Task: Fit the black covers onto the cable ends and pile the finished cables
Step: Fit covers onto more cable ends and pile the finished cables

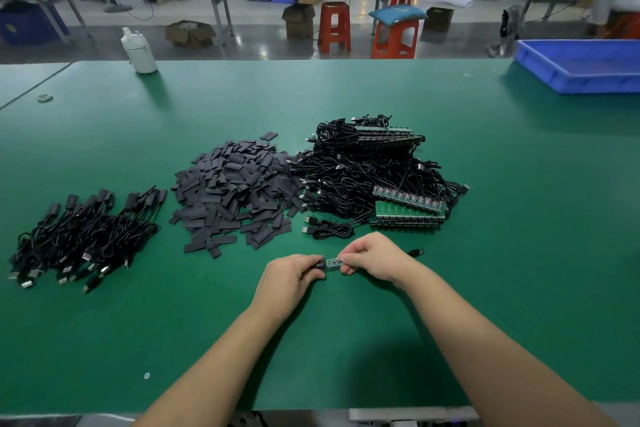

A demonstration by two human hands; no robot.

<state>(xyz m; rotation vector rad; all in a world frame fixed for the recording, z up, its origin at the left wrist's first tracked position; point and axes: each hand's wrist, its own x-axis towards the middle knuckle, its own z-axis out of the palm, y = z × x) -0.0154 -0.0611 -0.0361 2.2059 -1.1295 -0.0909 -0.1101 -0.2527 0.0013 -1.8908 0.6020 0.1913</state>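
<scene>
My left hand (294, 276) grips a black cover (319, 265) at the near middle of the green table (346, 340). My right hand (372, 258) pinches a small green circuit board (333, 262) on a cable end, its tip at the mouth of the cover. That cable's USB plug (417, 252) trails out to the right of my right hand. A heap of loose black covers (235, 191) lies in the middle. Uncovered cables with green boards (374, 177) are heaped to its right. Finished cables (83, 239) are piled at the left.
A blue plastic tray (581, 66) stands at the far right of the table. At the far left sits a white bottle (139, 52). Orange stools (334, 26) and cardboard boxes (188, 33) stand on the floor beyond the table.
</scene>
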